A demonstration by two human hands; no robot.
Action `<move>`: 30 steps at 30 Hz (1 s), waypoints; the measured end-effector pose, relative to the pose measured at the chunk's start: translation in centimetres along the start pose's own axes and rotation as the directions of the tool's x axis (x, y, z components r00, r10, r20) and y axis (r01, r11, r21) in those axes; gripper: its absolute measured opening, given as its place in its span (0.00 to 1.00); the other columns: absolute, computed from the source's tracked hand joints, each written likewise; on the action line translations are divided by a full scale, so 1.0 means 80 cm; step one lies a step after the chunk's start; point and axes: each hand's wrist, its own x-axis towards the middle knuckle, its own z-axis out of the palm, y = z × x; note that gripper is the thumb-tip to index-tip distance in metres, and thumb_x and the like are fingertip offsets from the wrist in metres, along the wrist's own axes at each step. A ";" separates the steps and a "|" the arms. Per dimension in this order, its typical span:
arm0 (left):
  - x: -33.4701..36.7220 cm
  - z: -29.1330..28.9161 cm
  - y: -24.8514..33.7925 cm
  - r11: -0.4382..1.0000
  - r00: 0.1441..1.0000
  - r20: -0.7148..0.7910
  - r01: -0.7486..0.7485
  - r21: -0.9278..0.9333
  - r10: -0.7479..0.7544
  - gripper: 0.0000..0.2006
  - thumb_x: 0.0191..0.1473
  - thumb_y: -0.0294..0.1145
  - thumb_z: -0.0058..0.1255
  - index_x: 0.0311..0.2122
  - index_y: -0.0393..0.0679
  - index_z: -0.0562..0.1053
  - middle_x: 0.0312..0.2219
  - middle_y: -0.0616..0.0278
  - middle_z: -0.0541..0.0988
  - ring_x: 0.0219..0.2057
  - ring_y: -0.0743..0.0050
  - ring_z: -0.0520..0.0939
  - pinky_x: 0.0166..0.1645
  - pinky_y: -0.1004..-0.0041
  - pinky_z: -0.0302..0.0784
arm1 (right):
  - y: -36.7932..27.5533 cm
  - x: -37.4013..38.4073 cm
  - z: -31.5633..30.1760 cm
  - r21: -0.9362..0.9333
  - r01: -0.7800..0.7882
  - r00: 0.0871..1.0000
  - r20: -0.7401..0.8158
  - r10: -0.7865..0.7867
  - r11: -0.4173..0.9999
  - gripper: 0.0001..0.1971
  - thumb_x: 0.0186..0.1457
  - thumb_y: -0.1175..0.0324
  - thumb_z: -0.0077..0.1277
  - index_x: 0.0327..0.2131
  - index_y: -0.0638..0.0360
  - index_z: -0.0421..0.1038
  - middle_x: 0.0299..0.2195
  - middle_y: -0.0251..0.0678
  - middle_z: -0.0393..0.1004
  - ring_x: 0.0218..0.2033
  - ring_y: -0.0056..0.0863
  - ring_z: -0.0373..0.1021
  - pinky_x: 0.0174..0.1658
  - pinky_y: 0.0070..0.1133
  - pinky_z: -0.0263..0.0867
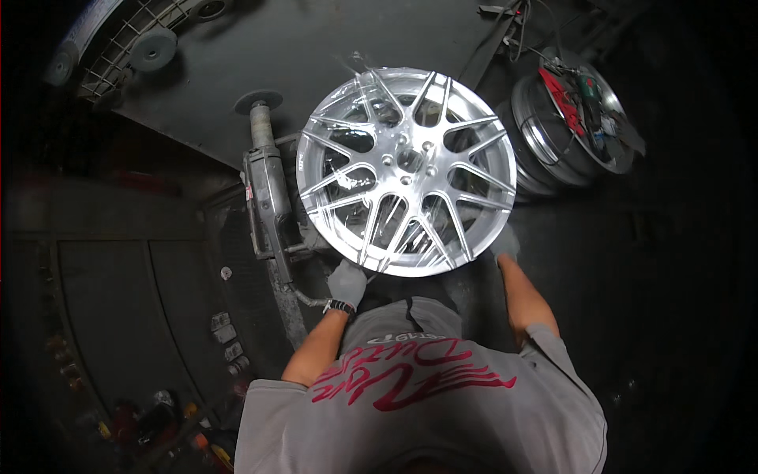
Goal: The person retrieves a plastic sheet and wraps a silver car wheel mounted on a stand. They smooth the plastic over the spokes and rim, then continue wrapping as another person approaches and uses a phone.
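Observation:
A silver multi-spoke alloy wheel (417, 178) is held in front of me, its face toward me. Shiny clear film seems to cover parts of it. My left hand (346, 284), in a grey glove, grips the wheel's lower left edge, its fingertips hidden beneath. At the lower right edge, my gloved right hand (505, 243) holds the rim from the side, most of its fingers out of sight behind it. A grey metal machine (270, 186) with a shaft and a round disc (259, 101) stands just left of the wheel.
More wheels (541, 146) are stacked at the right, with a green power tool (588, 88) and a red item (562, 99) on top. A dark metal panel (355, 35) lies behind. Round discs (153, 49) sit by a wire rack (118, 55) at the far left.

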 end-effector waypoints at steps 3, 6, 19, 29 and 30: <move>0.005 -0.009 0.009 0.995 0.999 0.031 -0.047 0.088 0.044 0.12 0.51 0.36 0.46 0.29 0.40 0.78 0.23 0.49 0.80 0.28 0.45 0.82 0.34 0.52 0.78 | -0.005 0.010 -0.005 -0.015 -0.137 0.982 0.128 0.138 0.990 0.22 0.57 0.53 0.47 0.48 0.58 0.71 0.47 0.52 0.75 0.51 0.50 0.71 0.49 0.40 0.69; 0.013 0.003 0.015 0.951 0.949 0.242 -0.250 0.180 0.204 0.13 0.52 0.35 0.45 0.25 0.38 0.78 0.25 0.48 0.80 0.28 0.48 0.82 0.34 0.56 0.79 | 0.036 0.000 0.018 -0.035 -0.231 0.967 0.099 0.233 0.972 0.26 0.56 0.57 0.48 0.55 0.60 0.63 0.52 0.54 0.70 0.53 0.51 0.69 0.52 0.38 0.67; -0.028 -0.041 -0.010 0.552 0.881 0.386 0.185 -0.813 0.274 0.17 0.62 0.39 0.43 0.46 0.37 0.75 0.34 0.58 0.78 0.35 0.70 0.79 0.39 0.72 0.74 | -0.182 -0.284 0.137 0.869 -0.222 0.672 0.465 -0.576 0.443 0.31 0.53 0.66 0.61 0.56 0.69 0.59 0.44 0.40 0.73 0.45 0.24 0.69 0.50 0.20 0.66; 0.009 -0.091 -0.013 0.251 0.577 0.740 0.702 -0.666 0.347 0.12 0.56 0.26 0.54 0.45 0.36 0.75 0.39 0.54 0.81 0.36 0.69 0.82 0.40 0.72 0.80 | -0.195 -0.308 0.133 0.788 -0.209 0.606 0.569 -0.555 0.579 0.12 0.63 0.62 0.49 0.37 0.62 0.73 0.25 0.25 0.71 0.24 0.13 0.64 0.29 0.17 0.62; 0.014 -0.093 -0.008 0.257 0.570 0.742 0.704 -0.662 0.352 0.12 0.56 0.26 0.54 0.45 0.36 0.75 0.39 0.54 0.81 0.36 0.69 0.82 0.40 0.72 0.80 | -0.194 -0.310 0.136 0.828 -0.233 0.604 0.535 -0.591 0.511 0.11 0.62 0.62 0.50 0.38 0.62 0.73 0.26 0.25 0.71 0.25 0.13 0.64 0.29 0.17 0.63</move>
